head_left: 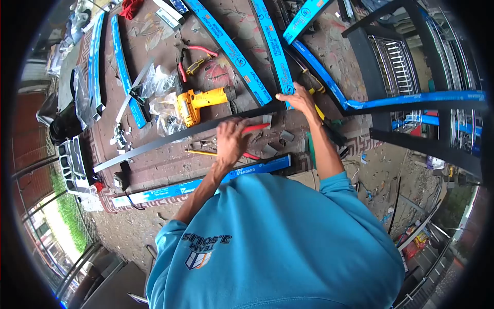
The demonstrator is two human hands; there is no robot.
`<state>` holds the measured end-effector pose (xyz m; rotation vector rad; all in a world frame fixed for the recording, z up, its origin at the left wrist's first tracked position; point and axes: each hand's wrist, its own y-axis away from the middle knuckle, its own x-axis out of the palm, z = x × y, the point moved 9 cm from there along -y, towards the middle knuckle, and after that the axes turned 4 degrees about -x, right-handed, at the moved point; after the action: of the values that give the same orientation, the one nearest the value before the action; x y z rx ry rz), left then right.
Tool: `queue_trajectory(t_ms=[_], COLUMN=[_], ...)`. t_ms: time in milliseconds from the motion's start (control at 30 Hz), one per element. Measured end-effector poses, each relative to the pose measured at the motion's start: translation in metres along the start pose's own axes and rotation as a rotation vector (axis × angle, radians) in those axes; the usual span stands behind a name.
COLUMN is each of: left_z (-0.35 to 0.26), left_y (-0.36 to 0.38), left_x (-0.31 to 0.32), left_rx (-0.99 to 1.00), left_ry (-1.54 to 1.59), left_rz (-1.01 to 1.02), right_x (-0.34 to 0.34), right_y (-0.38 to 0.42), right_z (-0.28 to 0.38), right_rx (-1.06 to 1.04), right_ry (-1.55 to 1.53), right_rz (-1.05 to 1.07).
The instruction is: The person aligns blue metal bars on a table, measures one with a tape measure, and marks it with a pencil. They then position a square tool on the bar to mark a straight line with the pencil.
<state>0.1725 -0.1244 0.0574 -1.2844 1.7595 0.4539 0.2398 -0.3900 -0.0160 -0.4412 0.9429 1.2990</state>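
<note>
My left hand is curled over the long dark metal strip, its fingers slightly blurred. From its thumb side sticks out a red, tapered handle; the rest of that tool is hidden. A second red handle and a thin yellow stick lie just below the hand. My right hand grips the near end of a blue-wrapped aluminium profile, thumb on its left side. The dark strip's right end meets the profile there. Another blue-wrapped profile slants in close beside the thumb.
A yellow cordless drill lies beyond the strip, near red-handled pliers and crumpled plastic. More blue-wrapped profiles cover the patterned mat. One profile lies before my body. Dark metal frames stand at right.
</note>
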Motion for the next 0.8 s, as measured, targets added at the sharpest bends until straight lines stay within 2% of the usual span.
queue_trajectory(t_ms=[67,133,200,233,267,333,400,467,500,533,567,600,667,700,733,800], left_z=[0.021,0.067,0.058,0.056,0.047,0.053,0.05,0.051,0.058,0.064,0.066,0.05,0.064,0.063,0.047,0.044], left_y=[-0.021,-0.024,-0.036,-0.044,-0.053,-0.068,-0.074,-0.065,-0.06,-0.055,-0.05,-0.05,-0.057,-0.062,-0.064,-0.074], left_x=[-0.023,0.011,-0.026,-0.04,-0.062,-0.072,-0.073,-0.062,-0.053,-0.054,-0.05,-0.058,-0.06,-0.074,-0.095,-0.109], left_rx=[-0.09,-0.198,-0.058,-0.086,-0.101,-0.195,-0.162,-0.108,-0.099,-0.096,-0.163,-0.129,-0.188,-0.108,-0.188,-0.103], left_ry=[-0.193,-0.198,-0.088,-0.013,0.015,0.112,0.124,0.084,0.09,0.092,0.092,0.058,0.112,0.194,0.177,0.066], left_rz=[-0.149,0.212,0.087,0.145,0.109,0.268,0.321,0.293,0.25,0.202,0.237,0.223,0.208,0.125,0.153,0.185], right_x=[-0.003,-0.013,-0.054,-0.063,-0.07,-0.105,-0.112,-0.093,-0.087,-0.079,-0.064,-0.044,-0.022,-0.009,0.003,0.034], right_y=[0.004,-0.002,0.011,0.015,0.015,0.019,0.042,0.082,0.109,0.143,0.172,0.205,0.275,0.31,0.341,0.384], right_z=[0.013,0.025,0.053,0.044,0.031,0.011,-0.017,-0.045,-0.05,-0.051,-0.065,-0.087,-0.109,-0.121,-0.132,-0.154], right_rx=[0.056,-0.078,-0.175,-0.054,0.059,0.002,0.092,0.073,0.036,0.132,0.088,0.232,0.342,0.419,0.43,0.45], right_ry=[0.161,0.252,-0.354,-0.615,-0.88,-0.731,-0.609,-0.741,-0.706,-0.682,-0.72,-0.706,-0.76,-0.755,-0.765,-0.796], right_rz=[0.169,0.123,0.158,0.185,0.193,-0.071,-0.212,-0.249,-0.285,-0.242,-0.267,-0.264,-0.368,-0.409,-0.439,-0.428])
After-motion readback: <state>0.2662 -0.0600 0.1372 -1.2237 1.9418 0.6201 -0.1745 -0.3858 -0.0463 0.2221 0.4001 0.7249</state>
